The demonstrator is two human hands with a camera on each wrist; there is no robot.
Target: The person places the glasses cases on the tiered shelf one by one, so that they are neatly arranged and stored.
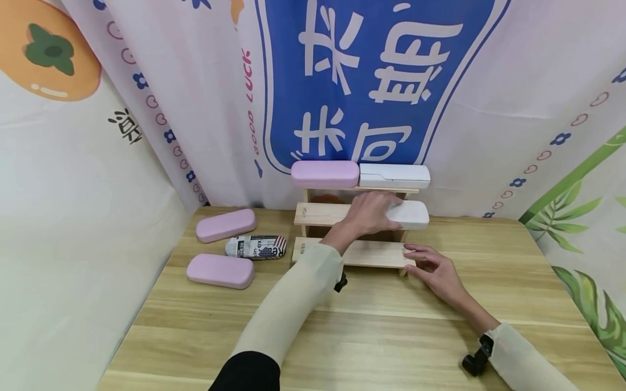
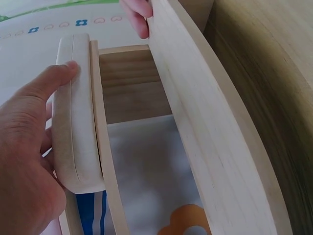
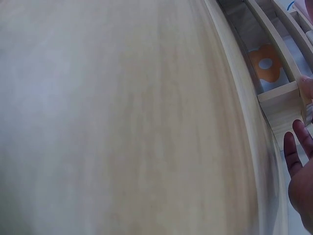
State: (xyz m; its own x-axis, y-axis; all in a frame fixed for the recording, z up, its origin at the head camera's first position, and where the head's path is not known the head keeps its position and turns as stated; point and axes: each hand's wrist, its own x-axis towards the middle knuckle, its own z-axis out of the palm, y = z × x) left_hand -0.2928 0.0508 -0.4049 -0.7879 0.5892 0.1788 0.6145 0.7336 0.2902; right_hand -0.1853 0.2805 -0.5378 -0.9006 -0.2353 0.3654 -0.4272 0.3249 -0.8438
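A three-tier wooden stand (image 1: 371, 254) is set against the back curtain. On its middle tier, toward the right end, lies a white glasses case (image 1: 413, 215), which my left hand (image 1: 370, 212) grips with the thumb on the near side (image 2: 73, 68) and the fingers behind, partly hidden. My right hand (image 1: 437, 276) holds the right end of the lowest tier between thumb and fingers. The top tier carries a pink glasses case (image 1: 325, 174) on the left and another white glasses case (image 1: 394, 176) on the right, side by side.
Left of the stand, two pink glasses cases (image 1: 226, 225) (image 1: 220, 270) lie on the wooden table (image 1: 371, 336). Between them is a black-and-white printed case (image 1: 256, 247) with a flag pattern. A printed curtain (image 1: 215, 108) hangs behind the table.
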